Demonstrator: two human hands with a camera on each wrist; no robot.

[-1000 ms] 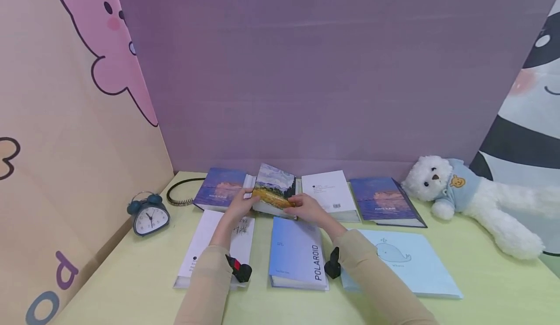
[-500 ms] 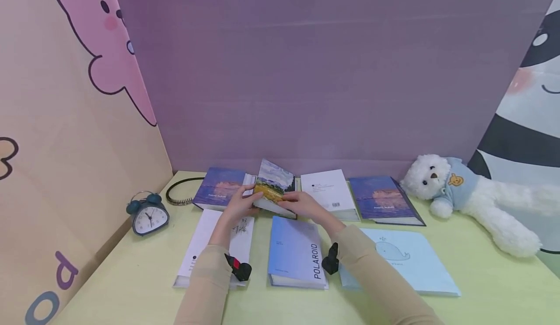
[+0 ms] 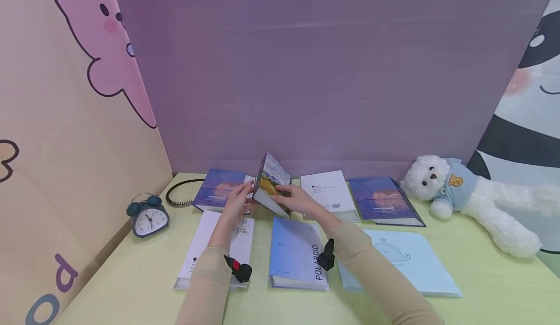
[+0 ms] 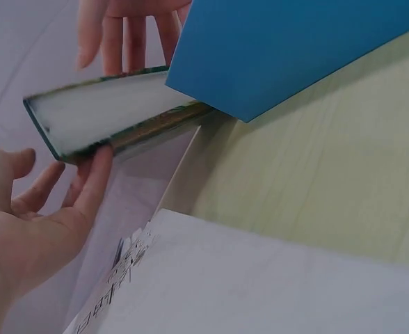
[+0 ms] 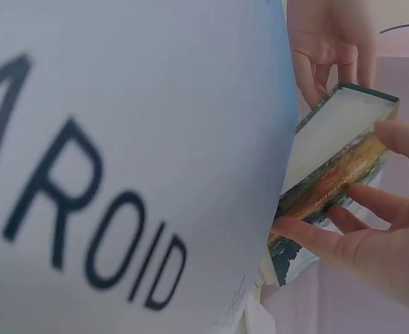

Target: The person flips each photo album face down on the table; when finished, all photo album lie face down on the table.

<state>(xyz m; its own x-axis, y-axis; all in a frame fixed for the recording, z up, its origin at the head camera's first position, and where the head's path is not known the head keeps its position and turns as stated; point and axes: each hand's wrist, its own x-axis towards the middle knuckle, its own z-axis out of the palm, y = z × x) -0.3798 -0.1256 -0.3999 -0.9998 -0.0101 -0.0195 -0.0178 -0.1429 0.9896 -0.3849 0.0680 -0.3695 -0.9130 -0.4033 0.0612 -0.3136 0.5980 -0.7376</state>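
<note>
A thick photo album (image 3: 273, 181) with a landscape painting on its cover stands tilted at the back of the table, its cover turned toward the right and its white page block showing. At its left edge, my left hand (image 3: 238, 199) holds it; in the left wrist view the fingers (image 4: 97, 174) touch a corner while the thumb stands apart. My right hand (image 3: 301, 201) holds the right side, and in the right wrist view its fingers (image 5: 382, 202) lie on the painted cover. The blue POLAROID album (image 3: 297, 254) lies just in front and hides part of it in both wrist views.
Purple sunset albums (image 3: 220, 189) lie on both sides at the back, with a white-backed album (image 3: 330, 196) between. Nearer are a white album (image 3: 245, 254) with calligraphy and a whale book (image 3: 407, 262). An alarm clock (image 3: 150, 218), headband (image 3: 177, 198) and plush bear (image 3: 459, 189) flank them.
The painted album has tilted up from nearly flat, its left side rising and its cover turning rightward. Both hands have shifted with it, the right moving slightly left. The other albums stay put.
</note>
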